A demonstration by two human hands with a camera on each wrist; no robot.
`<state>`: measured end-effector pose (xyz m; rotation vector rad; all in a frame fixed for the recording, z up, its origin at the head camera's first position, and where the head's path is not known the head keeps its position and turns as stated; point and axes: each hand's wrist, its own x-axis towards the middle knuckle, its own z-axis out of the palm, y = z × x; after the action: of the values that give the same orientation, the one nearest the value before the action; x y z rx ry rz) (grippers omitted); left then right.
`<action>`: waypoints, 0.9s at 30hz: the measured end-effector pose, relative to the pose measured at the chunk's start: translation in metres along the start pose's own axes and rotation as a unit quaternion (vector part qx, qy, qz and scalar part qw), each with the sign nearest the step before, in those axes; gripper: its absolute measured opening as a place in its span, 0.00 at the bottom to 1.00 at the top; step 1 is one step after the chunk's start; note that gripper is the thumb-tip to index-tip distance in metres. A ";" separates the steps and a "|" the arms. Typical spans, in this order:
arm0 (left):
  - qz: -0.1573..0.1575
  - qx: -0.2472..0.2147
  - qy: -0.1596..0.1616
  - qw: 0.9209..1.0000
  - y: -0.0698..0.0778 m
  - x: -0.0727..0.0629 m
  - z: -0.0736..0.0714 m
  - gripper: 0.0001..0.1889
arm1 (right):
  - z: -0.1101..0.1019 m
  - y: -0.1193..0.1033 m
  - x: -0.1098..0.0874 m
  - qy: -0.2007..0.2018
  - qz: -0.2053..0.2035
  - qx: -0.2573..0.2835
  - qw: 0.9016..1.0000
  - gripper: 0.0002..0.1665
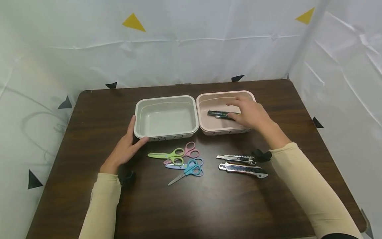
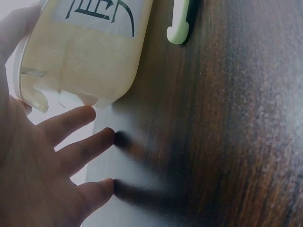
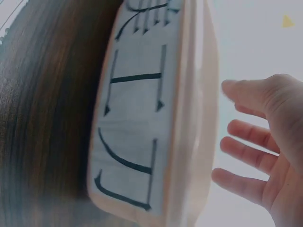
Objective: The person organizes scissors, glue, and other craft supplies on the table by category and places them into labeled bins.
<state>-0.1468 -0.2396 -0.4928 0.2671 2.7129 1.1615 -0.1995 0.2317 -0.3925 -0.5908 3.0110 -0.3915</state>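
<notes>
My left hand (image 1: pixel 124 148) touches the near left corner of the pale grey-green container (image 1: pixel 167 136), with its thumb at the front rim and its fingers spread along the left side. Over the pink container (image 1: pixel 206 128) hovers my right hand (image 1: pixel 251 111), its fingers spread and apparently holding nothing. Below that hand a dark utility knife (image 1: pixel 215 114) lies inside the pink container, partly covered by the fingers; whether a second one lies with it I cannot tell. In the right wrist view, the right hand (image 3: pixel 279 151) appears above the rim, fingers apart.
Green scissors (image 1: pixel 165 155), pink scissors (image 1: pixel 191 151), blue-handled scissors (image 1: pixel 176 166) and turquoise scissors (image 1: pixel 191 170) overlap in front of the containers. Two silver-and-black utility knives lie to their right, a smaller one (image 1: pixel 235 159) behind a larger one (image 1: pixel 243 169). White sheeting (image 1: pixel 185 63) hangs behind the table.
</notes>
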 end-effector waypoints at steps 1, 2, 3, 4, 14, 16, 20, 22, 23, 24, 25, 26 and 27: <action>0.000 -0.001 -0.001 1.000 0.001 0.000 0.000 0.50 | -0.004 -0.001 -0.006 0.013 -0.001 0.008 1.000 0.27; 0.000 -0.001 -0.002 1.000 0.001 -0.001 0.000 0.50 | -0.008 -0.003 -0.011 0.027 -0.004 0.015 1.000 0.26; 0.001 0.000 -0.003 1.000 0.002 -0.001 -0.001 0.50 | -0.011 -0.003 -0.017 0.043 -0.008 0.021 0.999 0.25; 0.001 0.001 -0.003 1.000 0.002 -0.001 -0.001 0.50 | -0.014 -0.004 -0.023 0.058 -0.011 0.026 0.998 0.25; 0.005 0.007 -0.006 1.000 0.005 -0.003 -0.005 0.50 | -0.028 0.002 -0.079 0.141 -0.056 0.037 0.988 0.17; 0.004 0.006 -0.007 1.000 0.005 -0.003 -0.004 0.50 | -0.028 0.003 -0.089 0.135 -0.058 0.031 0.989 0.17; 0.002 0.007 -0.006 1.000 0.005 -0.003 -0.004 0.50 | -0.020 0.002 -0.109 0.111 -0.063 0.031 0.991 0.18; 0.002 0.007 -0.007 1.000 0.005 -0.004 -0.005 0.50 | -0.014 0.001 -0.119 0.091 -0.065 0.037 0.993 0.19; 0.002 0.007 -0.007 1.000 0.004 -0.004 -0.005 0.50 | -0.010 0.000 -0.124 0.080 -0.066 0.039 0.994 0.19; 0.003 0.007 -0.007 1.000 0.004 -0.004 -0.005 0.50 | -0.006 -0.001 -0.128 0.068 -0.068 0.041 0.995 0.18; 0.002 0.007 -0.006 1.000 0.003 -0.004 -0.006 0.49 | -0.002 -0.002 -0.132 0.055 -0.069 0.043 0.995 0.18; 0.001 0.007 -0.006 1.000 0.003 -0.005 -0.006 0.49 | 0.003 -0.003 -0.137 0.042 -0.070 0.045 0.996 0.18; -0.001 0.006 -0.005 1.000 0.002 -0.005 -0.006 0.49 | 0.007 -0.004 -0.141 0.030 -0.071 0.047 0.996 0.17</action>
<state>-0.1427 -0.2434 -0.4871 0.2713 2.7124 1.1407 -0.0669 0.2801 -0.3987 -0.8016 2.9963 -0.5654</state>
